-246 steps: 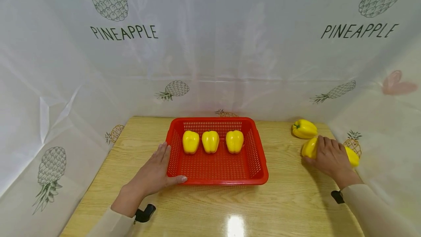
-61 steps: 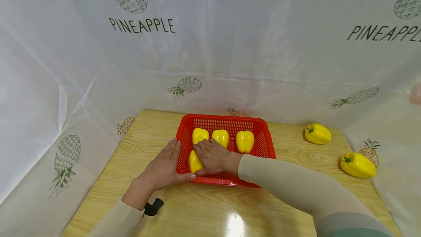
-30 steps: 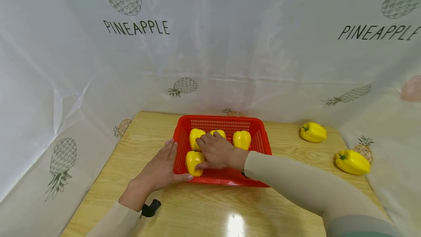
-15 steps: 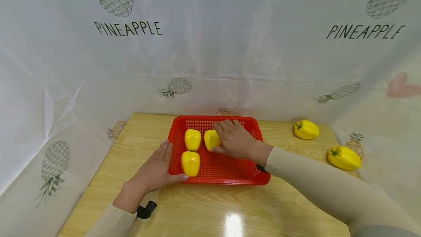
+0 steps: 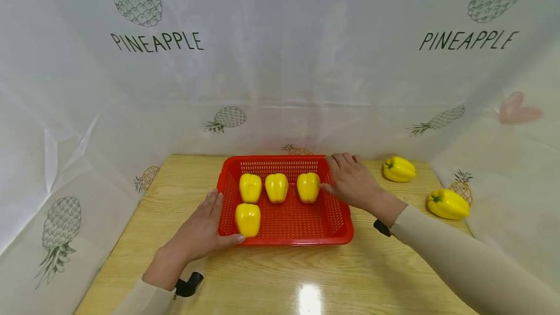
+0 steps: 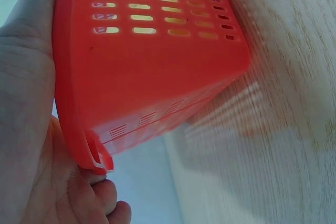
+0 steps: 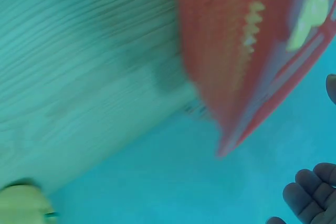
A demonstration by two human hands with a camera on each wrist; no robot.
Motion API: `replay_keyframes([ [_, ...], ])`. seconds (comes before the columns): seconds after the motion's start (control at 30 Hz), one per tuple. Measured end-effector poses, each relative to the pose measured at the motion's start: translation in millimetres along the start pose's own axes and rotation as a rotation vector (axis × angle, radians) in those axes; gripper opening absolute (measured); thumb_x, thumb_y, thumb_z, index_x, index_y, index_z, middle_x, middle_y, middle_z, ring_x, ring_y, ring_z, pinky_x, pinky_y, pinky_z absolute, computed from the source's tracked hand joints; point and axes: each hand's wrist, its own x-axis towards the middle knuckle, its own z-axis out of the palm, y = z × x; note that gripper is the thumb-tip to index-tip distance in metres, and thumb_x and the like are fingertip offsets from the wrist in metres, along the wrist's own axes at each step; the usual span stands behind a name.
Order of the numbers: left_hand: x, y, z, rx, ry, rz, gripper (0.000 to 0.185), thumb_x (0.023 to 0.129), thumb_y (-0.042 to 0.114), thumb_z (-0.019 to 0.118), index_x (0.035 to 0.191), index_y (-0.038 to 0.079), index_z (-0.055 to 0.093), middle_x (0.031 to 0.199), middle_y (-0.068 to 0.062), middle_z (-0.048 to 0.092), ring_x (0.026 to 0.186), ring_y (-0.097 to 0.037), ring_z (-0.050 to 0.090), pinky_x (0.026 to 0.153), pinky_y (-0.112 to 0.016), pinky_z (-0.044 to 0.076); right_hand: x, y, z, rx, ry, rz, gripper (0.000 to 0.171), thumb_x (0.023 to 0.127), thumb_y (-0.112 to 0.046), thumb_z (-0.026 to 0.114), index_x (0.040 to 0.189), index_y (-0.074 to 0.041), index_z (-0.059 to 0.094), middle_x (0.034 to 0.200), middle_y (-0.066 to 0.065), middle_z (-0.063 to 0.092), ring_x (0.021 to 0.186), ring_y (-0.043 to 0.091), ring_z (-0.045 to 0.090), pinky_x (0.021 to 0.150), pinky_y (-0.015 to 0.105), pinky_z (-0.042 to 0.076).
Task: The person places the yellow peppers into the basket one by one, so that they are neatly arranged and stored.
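Three yellow bell peppers (image 5: 276, 188) stand in a row along the back of a red perforated basket (image 5: 288, 241). Another yellow bell pepper (image 5: 248, 219) sits at its front left. My left hand (image 5: 197, 227) holds the basket's front left corner, fingers along the left rim and thumb over the front rim. Seen from the left wrist, its fingertips lie past the rim of the basket (image 6: 152, 72). My right hand (image 5: 355, 182) is over the right rim, its thumb near the rightmost pepper. In the right wrist view that hand (image 7: 315, 192) has loosely bent fingers and holds nothing.
Two more yellow bell peppers lie on the wooden table (image 5: 280, 276) at the right, one pepper (image 5: 399, 169) near the back edge and one pepper (image 5: 448, 204) nearer the right edge. White sheeting (image 5: 280, 62) with pineapple prints walls the back and sides.
My right hand took a bell pepper from the table's right into the basket's front left. It then moved to the back row's peppers and now withdraws rightward. My left hand stays at the basket.
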Motion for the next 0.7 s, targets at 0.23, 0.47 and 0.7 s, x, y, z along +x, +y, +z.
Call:
replay_keyframes([
  [0.23,0.0,-0.7,1.8,-0.016,-0.013,-0.013,0.137,0.079,0.086,0.066,0.165,-0.008,0.017,0.174,-0.029,0.013,0.161,-0.048,0.013,0.126,-0.064,0.028,-46,49,12,0.006,0.083,0.105,0.075,0.089,-0.044,0.083,0.134,0.007,0.054,0.122,0.026,0.063,0.109,0.045,0.060,0.086,0.057,0.051],
  [0.47,-1.3,-2.3,1.5,-0.012,-0.018,-0.020,0.137,0.079,0.089,0.063,0.165,-0.007,0.016,0.174,-0.028,0.010,0.162,-0.047,0.012,0.127,-0.063,0.026,-91,90,23,-0.046,0.089,0.169,0.074,0.082,-0.040,0.087,0.126,0.008,0.053,0.117,0.028,0.062,0.103,0.047,0.060,0.077,0.058,0.049],
  [0.7,0.3,-1.1,2.0,0.002,-0.005,0.001,0.136,0.080,0.089,0.061,0.165,-0.008,0.017,0.174,-0.029,0.012,0.161,-0.048,0.013,0.126,-0.064,0.026,-134,120,28,-0.078,-0.046,0.246,0.076,0.091,-0.050,0.079,0.127,0.010,0.049,0.119,0.031,0.059,0.109,0.051,0.058,0.085,0.065,0.048],
])
